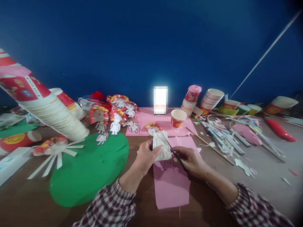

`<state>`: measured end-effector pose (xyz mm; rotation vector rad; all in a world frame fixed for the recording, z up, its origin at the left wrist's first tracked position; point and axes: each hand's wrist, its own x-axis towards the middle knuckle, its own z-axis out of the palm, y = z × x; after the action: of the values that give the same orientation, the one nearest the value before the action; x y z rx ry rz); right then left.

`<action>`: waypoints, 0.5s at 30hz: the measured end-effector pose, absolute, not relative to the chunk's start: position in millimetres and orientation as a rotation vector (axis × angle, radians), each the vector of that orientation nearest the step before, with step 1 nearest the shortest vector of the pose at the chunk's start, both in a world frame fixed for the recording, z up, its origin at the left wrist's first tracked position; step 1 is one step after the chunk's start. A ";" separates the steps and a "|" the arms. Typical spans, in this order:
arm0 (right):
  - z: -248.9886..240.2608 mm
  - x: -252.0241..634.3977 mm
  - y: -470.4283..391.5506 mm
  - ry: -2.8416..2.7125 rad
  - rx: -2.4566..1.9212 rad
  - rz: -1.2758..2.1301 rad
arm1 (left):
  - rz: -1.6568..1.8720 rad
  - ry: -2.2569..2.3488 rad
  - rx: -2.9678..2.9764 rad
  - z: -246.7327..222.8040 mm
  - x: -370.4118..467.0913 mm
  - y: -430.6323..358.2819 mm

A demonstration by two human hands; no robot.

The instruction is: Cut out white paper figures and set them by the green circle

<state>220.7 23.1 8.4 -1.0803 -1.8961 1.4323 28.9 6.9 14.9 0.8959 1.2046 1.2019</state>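
Observation:
My left hand (149,156) grips a small white piece of paper (163,146) between thumb and fingers. A figure with arms and legs is drawn on it in dark lines. My right hand (190,161) is closed around dark-handled scissors (176,154), whose blades point up and left along the paper's right edge. Below both hands lies a pink sheet (171,192) with dark pen marks. Just beyond the paper, a round face cutout with red and yellow curls (153,128) rests on more pink paper (142,121).
A green sheet (87,176) lies left, beside finished-looking paper figures (115,124) and leaning stacked paper cups (56,110). One cup (178,119) stands ahead. At right are a wooden stick (210,146), pens (220,135), scraps (245,167) and more stacked cups (211,99).

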 end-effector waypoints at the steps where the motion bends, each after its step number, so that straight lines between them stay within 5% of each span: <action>1: 8.3 220.7 22.8 -1.888 -1.081 1.446 | 1.202 1.208 0.902 14.7 28.7 7.0; 15: 7.6 222.3 24.4 -1.864 -1.104 1.506 | 1.173 1.229 0.955 10.5 24.9 8.6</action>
<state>222.3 24.4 7.6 -1.1035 -1.8645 1.5060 24.9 8.6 10.5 0.9553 1.2291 1.1730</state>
